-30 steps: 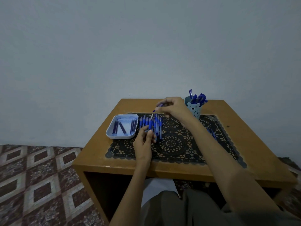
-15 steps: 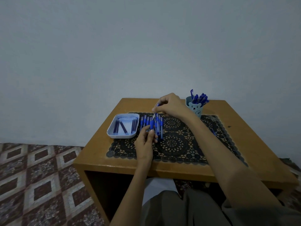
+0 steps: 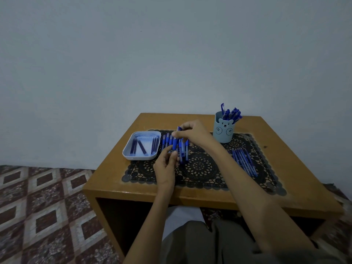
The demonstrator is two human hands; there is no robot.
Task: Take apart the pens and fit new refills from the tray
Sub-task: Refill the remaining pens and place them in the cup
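Note:
Above the mat my left hand (image 3: 167, 164) grips the lower end of a blue pen (image 3: 174, 144). My right hand (image 3: 192, 133) pinches the same pen's top end, where a blue cap tip pokes out above the fingers. A row of blue pens (image 3: 182, 149) lies on the mat under both hands, partly hidden. A pale blue tray (image 3: 142, 145) with several dark refills sits just left of that row.
A blue bear-face cup (image 3: 223, 130) full of blue pens stands at the back right. Another row of pens (image 3: 244, 162) lies on the right side of the black lace mat (image 3: 202, 168). The small wooden table (image 3: 285, 191) stands against a plain wall.
My right hand has come down and left onto the top of the pen that my left hand holds. The view has shifted slightly.

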